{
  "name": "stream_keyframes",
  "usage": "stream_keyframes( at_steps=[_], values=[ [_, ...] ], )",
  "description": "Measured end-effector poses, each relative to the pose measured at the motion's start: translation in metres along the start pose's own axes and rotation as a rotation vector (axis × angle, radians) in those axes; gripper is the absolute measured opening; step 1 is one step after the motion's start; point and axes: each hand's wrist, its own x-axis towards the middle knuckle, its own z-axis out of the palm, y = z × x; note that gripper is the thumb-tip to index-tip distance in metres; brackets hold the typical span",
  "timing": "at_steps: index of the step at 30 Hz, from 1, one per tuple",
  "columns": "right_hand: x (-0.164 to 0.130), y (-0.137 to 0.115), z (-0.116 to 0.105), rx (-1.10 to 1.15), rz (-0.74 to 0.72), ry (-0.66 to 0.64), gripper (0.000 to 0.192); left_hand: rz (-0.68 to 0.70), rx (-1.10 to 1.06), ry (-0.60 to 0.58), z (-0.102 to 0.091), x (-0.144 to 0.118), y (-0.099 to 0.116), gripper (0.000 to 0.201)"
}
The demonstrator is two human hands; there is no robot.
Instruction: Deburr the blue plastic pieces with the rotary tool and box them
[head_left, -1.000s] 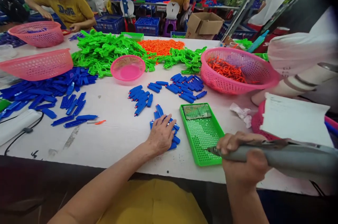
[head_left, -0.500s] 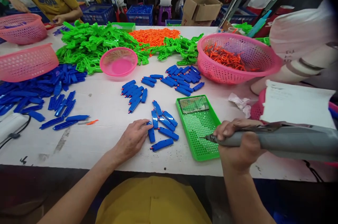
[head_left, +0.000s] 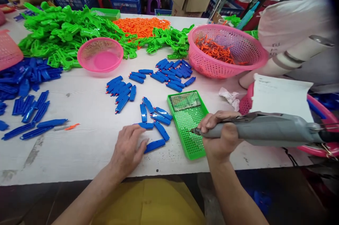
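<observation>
Head view: white table (head_left: 87,105). Grey electric screwdriver (head_left: 270,129) above its right side, right hand (head_left: 218,147) wrapped round the front end; long axis nearly level, tip pointing left over a green tray (head_left: 186,120). Tray's long axis runs away from the person, leaning left. Left hand (head_left: 128,151): fingers bent, thumb well apart, fingertips at the left end of a blue piece (head_left: 147,125) lying crosswise; whether touching, cannot tell.
</observation>
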Motion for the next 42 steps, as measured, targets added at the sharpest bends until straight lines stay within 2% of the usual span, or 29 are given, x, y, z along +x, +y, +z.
stream_keyframes(
  at_steps=[3, 7, 12, 16, 20, 25, 30, 34, 38, 42],
  values=[
    [0.001, 0.003, 0.006, 0.001, 0.017, -0.014, 0.018, 0.066, -0.049, -0.105, -0.003, -0.015, 0.014, 0.028],
    [0.001, 0.009, 0.010, 0.030, 0.049, -0.054, 0.014, 0.074, 0.005, -0.151, 0.002, -0.024, 0.013, 0.027],
    [0.000, 0.016, 0.008, 0.026, 0.048, -0.051, 0.012, 0.099, 0.018, -0.158, 0.012, -0.011, 0.008, 0.026],
    [0.000, 0.017, 0.006, 0.012, 0.053, -0.042, 0.015, 0.118, 0.021, -0.150, 0.017, 0.002, 0.015, 0.039],
    [0.000, 0.016, 0.007, 0.025, 0.055, -0.051, 0.015, 0.238, 0.048, -0.190, 0.024, 0.013, 0.023, 0.051],
    [0.000, 0.016, 0.009, 0.030, 0.042, -0.064, 0.012, 0.313, 0.124, -0.202, 0.033, 0.023, 0.023, 0.039],
    [-0.002, 0.018, 0.011, 0.028, 0.005, -0.099, 0.009, 0.283, 0.126, -0.173, 0.035, 0.017, 0.026, 0.031],
    [-0.002, 0.017, 0.010, 0.053, 0.008, -0.120, 0.009, 0.222, 0.107, -0.127, 0.024, -0.003, 0.028, 0.034],
    [0.003, -0.001, 0.007, 0.089, -0.016, -0.076, 0.015, 0.137, 0.024, -0.093, 0.005, -0.027, 0.024, 0.035],
    [-0.002, -0.023, 0.008, 0.154, 0.022, -0.156, 0.023, 0.048, -0.060, -0.113, -0.002, -0.039, 0.022, 0.025]
  ],
)
